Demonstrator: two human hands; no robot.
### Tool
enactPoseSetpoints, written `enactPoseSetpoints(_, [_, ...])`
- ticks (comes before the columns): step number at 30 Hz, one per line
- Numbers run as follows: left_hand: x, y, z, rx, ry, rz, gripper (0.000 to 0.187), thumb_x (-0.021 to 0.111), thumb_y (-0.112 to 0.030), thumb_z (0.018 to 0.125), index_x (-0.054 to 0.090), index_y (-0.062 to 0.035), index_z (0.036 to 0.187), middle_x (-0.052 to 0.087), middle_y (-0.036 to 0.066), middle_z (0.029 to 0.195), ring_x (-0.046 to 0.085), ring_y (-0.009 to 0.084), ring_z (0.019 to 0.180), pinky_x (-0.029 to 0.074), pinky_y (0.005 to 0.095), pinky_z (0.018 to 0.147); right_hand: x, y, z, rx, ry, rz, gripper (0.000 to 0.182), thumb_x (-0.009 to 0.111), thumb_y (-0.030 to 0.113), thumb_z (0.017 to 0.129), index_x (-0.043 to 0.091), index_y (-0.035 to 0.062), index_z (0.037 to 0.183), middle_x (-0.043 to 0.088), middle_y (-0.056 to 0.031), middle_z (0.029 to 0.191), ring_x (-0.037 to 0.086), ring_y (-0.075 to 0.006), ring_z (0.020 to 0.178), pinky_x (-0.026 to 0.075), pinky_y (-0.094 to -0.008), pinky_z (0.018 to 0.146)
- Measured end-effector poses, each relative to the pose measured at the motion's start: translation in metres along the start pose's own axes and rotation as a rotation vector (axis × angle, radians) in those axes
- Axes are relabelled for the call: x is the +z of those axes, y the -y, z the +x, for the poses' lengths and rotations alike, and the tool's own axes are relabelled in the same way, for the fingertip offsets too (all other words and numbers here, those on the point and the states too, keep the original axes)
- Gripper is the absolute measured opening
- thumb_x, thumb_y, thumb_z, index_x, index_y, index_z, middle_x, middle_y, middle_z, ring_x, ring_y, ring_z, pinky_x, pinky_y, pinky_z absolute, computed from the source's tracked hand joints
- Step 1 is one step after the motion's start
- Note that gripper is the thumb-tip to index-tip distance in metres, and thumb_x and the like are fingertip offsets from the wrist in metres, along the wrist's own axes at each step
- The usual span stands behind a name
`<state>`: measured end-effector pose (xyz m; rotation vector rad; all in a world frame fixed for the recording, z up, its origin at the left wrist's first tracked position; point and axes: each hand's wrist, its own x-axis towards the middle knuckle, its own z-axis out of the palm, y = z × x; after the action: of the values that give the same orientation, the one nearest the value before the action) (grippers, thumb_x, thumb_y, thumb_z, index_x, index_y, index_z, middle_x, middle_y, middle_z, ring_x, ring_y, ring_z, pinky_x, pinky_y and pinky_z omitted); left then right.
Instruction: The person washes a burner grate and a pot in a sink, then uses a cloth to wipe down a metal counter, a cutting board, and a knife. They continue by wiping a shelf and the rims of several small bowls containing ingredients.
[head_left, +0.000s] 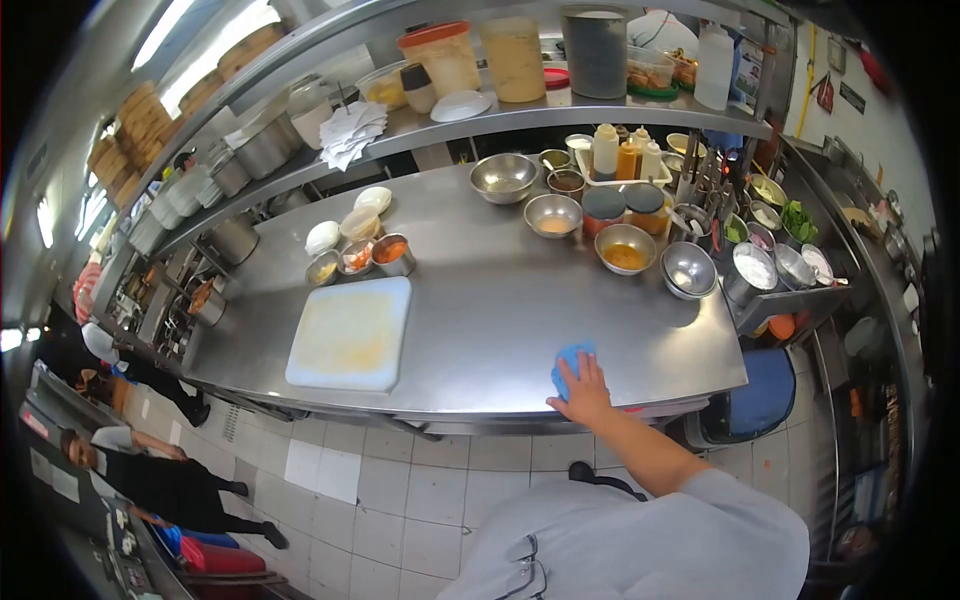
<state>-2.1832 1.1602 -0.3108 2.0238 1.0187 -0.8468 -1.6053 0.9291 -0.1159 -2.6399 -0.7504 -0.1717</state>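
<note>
My right hand [585,392] presses a blue cloth [571,362] onto the steel table [480,330], close to its front edge. The cloth is bunched under the fingers and palm, and part of it sticks out past the fingertips. My left hand is out of sight. Left of the cloth lies a white cutting board [350,335] with yellowish stains. Behind my right hand stand a metal bowl of yellow-orange liquid [626,249] and some stacked metal bowls [689,270].
Small containers of food [392,254] stand behind the board. Squeeze bottles [606,150] and an empty-looking metal bowl [504,178] are at the back. A loaded shelf [420,135] runs above. A blue bin [765,390] is at the right end. Two people [150,480] are at the left.
</note>
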Motion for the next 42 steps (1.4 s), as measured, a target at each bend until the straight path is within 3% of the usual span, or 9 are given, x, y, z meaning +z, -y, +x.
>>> enactPoseSetpoints(5, [0.004,-0.023,0.007,0.02,-0.087,-0.078,0.066,0.069,-0.038,0.087,0.058,-0.0019,0.142,0.063,0.027,0.137,0.06,0.0409,0.129,0.048,0.0495,0.109,0.011,-0.036,0.033,-0.184,-0.031,0.09,0.063,0.075,0.032,0.087,0.058,0.0158,0.146,0.047,-0.0281,0.152,0.044,-0.049,0.14,0.041,-0.0517,0.115])
enactPoseSetpoints(7, [-0.006,-0.03,0.016,0.045,-0.152,-0.099,0.062,0.067,-0.035,0.088,0.059,-0.0023,0.14,0.064,0.027,0.135,0.061,0.0412,0.128,0.049,0.0506,0.109,-0.011,-0.042,0.076,-0.135,0.377,-0.008,0.057,0.076,0.022,0.084,0.063,0.0177,0.14,0.056,-0.0213,0.143,0.052,-0.043,0.132,0.046,-0.05,0.11])
enactPoseSetpoints(17, [0.007,-0.015,0.058,0.263,-0.369,0.034,0.045,0.059,-0.02,0.09,0.067,-0.0042,0.131,0.069,0.025,0.126,0.063,0.0429,0.123,0.05,0.0557,0.105,-0.33,0.04,0.3,-0.391,-0.874,0.009,0.069,0.073,0.014,0.081,0.056,0.0234,0.147,0.063,-0.0171,0.133,0.06,-0.0395,0.118,0.051,-0.0497,0.103])
enactPoseSetpoints(18, [0.029,-0.012,0.056,0.552,-0.491,0.557,0.043,0.058,-0.019,0.09,0.068,-0.0043,0.13,0.069,0.025,0.125,0.064,0.043,0.122,0.05,0.0563,0.105,-0.348,0.042,0.313,-0.398,-0.874,0.009,0.069,0.073,0.014,0.081,0.056,0.0234,0.147,0.063,-0.0171,0.133,0.06,-0.0395,0.118,0.051,-0.0497,0.103])
enactPoseSetpoints(24, [0.031,-0.036,0.02,-0.026,-0.224,-0.252,0.054,0.066,-0.029,0.088,0.064,-0.0025,0.136,0.067,0.026,0.131,0.063,0.0409,0.125,0.05,0.0508,0.106,-0.38,0.034,0.329,-0.355,-0.356,0.183,0.038,0.068,0.018,0.083,0.075,0.0152,0.12,0.076,-0.0136,0.11,0.072,-0.0346,0.102,0.058,-0.043,0.093])
enactPoseSetpoints(31, [0.087,-0.023,-0.011,-0.271,-0.148,-0.457,0.071,0.075,-0.041,0.086,0.059,-0.0003,0.142,0.064,0.028,0.137,0.063,0.0384,0.127,0.05,0.0444,0.108,-0.214,0.028,0.231,-0.369,0.356,0.183,0.053,0.068,0.021,0.083,0.068,0.0151,0.135,0.074,-0.0179,0.116,0.075,-0.0312,0.096,0.063,-0.0421,0.082])
enactPoseSetpoints(34, [0.117,0.005,0.006,-0.4,-0.109,-0.53,0.079,0.078,-0.047,0.085,0.057,0.0006,0.145,0.063,0.029,0.139,0.063,0.0373,0.129,0.05,0.0417,0.108,-0.078,0.007,0.199,-0.226,0.541,0.034,0.061,0.071,0.035,0.087,0.062,0.0146,0.144,0.065,-0.0207,0.137,0.063,-0.0366,0.126,0.051,-0.0506,0.107])
enactPoseSetpoints(39, [0.111,0.012,-0.004,-0.214,-0.213,-0.527,0.066,0.08,-0.039,0.086,0.065,0.0005,0.137,0.07,0.024,0.129,0.067,0.0319,0.123,0.051,0.0389,0.104,0.049,-0.009,0.105,-0.326,0.045,0.101,0.075,0.069,0.051,0.092,0.047,0.0189,0.157,0.025,-0.0225,0.169,0.02,-0.0492,0.155,0.021,-0.0598,0.124])
enactPoseSetpoints(42, [0.102,-0.006,0.004,-0.328,-0.258,-0.671,0.066,0.079,-0.04,0.086,0.065,-0.0014,0.138,0.069,0.024,0.132,0.065,0.0338,0.125,0.05,0.0397,0.107,0.048,-0.01,0.107,-0.324,0.052,0.118,0.07,0.069,0.046,0.093,0.051,0.0166,0.153,0.032,-0.0229,0.166,0.027,-0.0481,0.153,0.024,-0.0593,0.123])
